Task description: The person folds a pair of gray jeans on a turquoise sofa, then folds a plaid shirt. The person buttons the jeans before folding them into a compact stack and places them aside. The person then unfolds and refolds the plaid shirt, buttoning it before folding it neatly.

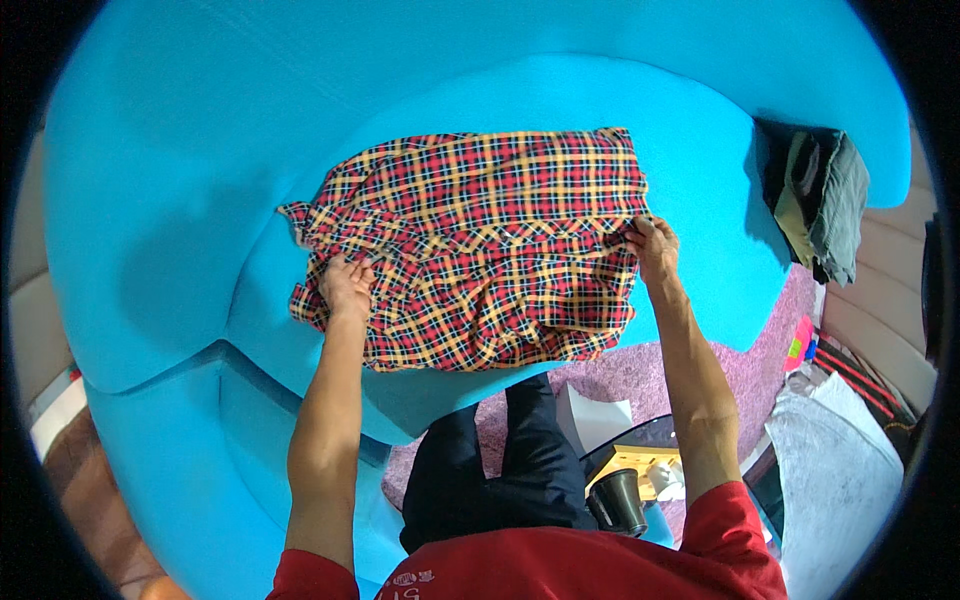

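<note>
A plaid shirt in red, yellow, black and white lies spread on the blue sofa seat, its collar end toward the left. Wrinkles run across its middle and nearer half. My left hand rests on the shirt near the collar end, fingers bent into the cloth. At the opposite end, my right hand pinches the shirt's right edge between thumb and fingers. Part of the shirt's near side hangs over the seat's front edge.
A stack of folded dark and grey-green clothes sits at the seat's right end. Below right are a black bin-like cup, a yellow wooden tray and a grey-white cloth. Pinkish carpet lies before the sofa.
</note>
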{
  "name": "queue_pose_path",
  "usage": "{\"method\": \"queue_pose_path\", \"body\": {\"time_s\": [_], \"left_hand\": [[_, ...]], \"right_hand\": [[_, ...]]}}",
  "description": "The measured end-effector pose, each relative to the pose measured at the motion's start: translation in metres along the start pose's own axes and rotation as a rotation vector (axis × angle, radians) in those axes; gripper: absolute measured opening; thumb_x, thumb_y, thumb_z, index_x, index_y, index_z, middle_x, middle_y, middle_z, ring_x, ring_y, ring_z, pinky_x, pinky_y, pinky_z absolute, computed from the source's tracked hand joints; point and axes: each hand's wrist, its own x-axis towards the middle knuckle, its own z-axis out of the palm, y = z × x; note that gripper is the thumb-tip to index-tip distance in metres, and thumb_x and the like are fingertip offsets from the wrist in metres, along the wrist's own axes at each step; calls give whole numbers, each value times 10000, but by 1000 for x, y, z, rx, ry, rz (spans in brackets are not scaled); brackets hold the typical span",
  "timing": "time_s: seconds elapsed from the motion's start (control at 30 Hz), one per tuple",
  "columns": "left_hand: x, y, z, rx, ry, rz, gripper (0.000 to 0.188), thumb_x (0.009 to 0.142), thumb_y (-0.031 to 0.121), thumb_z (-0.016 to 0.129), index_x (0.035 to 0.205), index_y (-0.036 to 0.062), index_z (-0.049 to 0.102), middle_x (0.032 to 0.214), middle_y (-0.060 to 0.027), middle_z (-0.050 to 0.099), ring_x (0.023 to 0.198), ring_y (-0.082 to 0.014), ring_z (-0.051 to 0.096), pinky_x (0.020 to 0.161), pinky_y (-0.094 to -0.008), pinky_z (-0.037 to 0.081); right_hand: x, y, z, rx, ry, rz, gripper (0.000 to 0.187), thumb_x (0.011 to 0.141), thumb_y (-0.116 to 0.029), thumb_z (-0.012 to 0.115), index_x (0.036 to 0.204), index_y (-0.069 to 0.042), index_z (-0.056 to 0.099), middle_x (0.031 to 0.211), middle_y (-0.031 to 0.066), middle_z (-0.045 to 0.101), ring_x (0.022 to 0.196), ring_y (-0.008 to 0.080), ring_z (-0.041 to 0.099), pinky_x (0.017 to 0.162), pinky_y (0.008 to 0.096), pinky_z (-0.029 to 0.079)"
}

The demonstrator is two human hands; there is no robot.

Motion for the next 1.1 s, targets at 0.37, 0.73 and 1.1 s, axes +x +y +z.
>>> {"method": "queue_pose_path", "body": {"time_s": [0.37, 0.73, 1.1], "left_hand": [[6, 3, -6, 144, -17, -19, 449, 967, 93, 489, 1367, -50, 345, 1053, -235, 584, 782, -262, 643, 582, -312, 571], [8, 35, 15, 861, 135, 326, 353, 935, 252, 587, 1157, -15, 527, 813, -140, 628, 655, -204, 624, 487, -368, 530], [9, 27, -42, 359, -33, 134, 710, 887, 102, 649, 1433, -44, 219, 1151, -211, 560, 880, -244, 651, 707, -353, 559]], "right_hand": [[0, -8, -8, 55, -35, 40, 109, 878, -85, 644, 932, -36, 564, 852, 118, 622, 725, 193, 635, 599, 342, 603], [9, 6, -20, -91, -117, -31, 196, 873, -130, 673, 1016, -30, 582, 913, 107, 637, 751, 181, 641, 627, 316, 582], [19, 12, -24, -14, -53, -40, 226, 867, -132, 681, 1039, -29, 577, 913, 98, 632, 749, 180, 638, 576, 307, 569]]}}
